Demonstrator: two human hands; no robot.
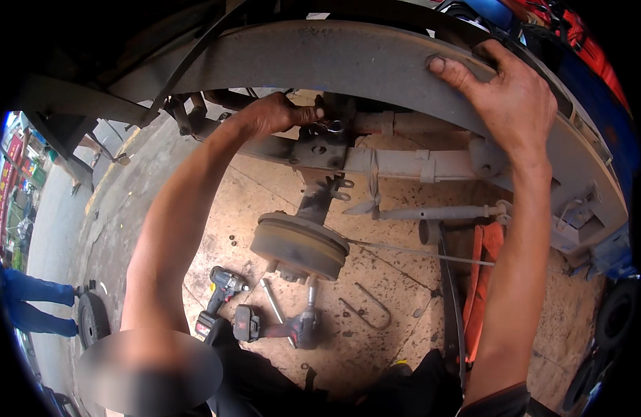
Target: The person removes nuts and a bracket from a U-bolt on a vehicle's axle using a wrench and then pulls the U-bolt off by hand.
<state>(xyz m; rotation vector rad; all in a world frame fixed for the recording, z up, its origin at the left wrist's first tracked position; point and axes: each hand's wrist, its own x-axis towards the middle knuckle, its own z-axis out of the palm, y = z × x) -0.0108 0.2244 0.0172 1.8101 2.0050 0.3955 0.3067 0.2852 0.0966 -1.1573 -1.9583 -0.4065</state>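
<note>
My right hand (513, 104) grips the upper edge of a grey steel frame rail (327, 59), its thumb on the near face and fingers over the top. Below the rail, my left hand (275, 115) is curled beside the spring clamp plate (320, 149), its thumb stretched to the right. Its other fingers are mostly hidden, and what they hold cannot be made out. A shiny round metal piece (336, 126) sits just past that thumb. From the plate, leaf springs (404, 165) run right. Beneath hangs a dusty brake drum (299, 243) on the axle end.
On the stained floor lie a cordless impact wrench (226, 283), a second power tool (303, 326), a metal bar (272, 300), a U-bolt (383, 313) and small nuts (232, 240). An orange metal piece (479, 278) stands right. Leftward are a wheel (93, 318) and a person's legs (39, 299).
</note>
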